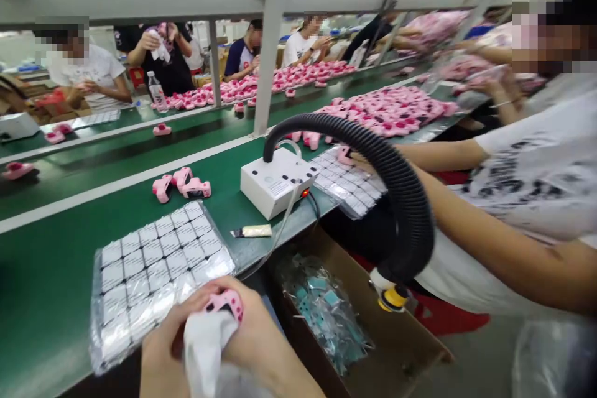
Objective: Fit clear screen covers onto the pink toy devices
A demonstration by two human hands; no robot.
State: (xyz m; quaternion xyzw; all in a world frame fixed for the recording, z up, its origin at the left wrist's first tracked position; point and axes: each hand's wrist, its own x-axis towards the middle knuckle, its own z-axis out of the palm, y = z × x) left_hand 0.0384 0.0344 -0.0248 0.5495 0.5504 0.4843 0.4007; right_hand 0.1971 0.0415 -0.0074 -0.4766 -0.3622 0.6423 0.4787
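Note:
Both my hands are close together at the front edge of the green bench. My left hand (163, 339) and my right hand (261, 329) are closed around a small pink plastic piece with darker pink spots (228, 305). A white cloth (205, 342) lies against the piece and hangs down between my hands; which fingers grip it is partly hidden. Just beyond them is a plastic-wrapped sheet of white square pads (158, 255). Several similar pink pieces (181, 183) rest behind that sheet.
A white box (277, 180) with a black corrugated hose (396, 180) stands on the green conveyor bench (60, 217). Below is a carton (387, 348) holding bagged blue parts (326, 298). A co-worker's arm (489, 230) reaches in at right, near a pile of pink pieces (387, 109).

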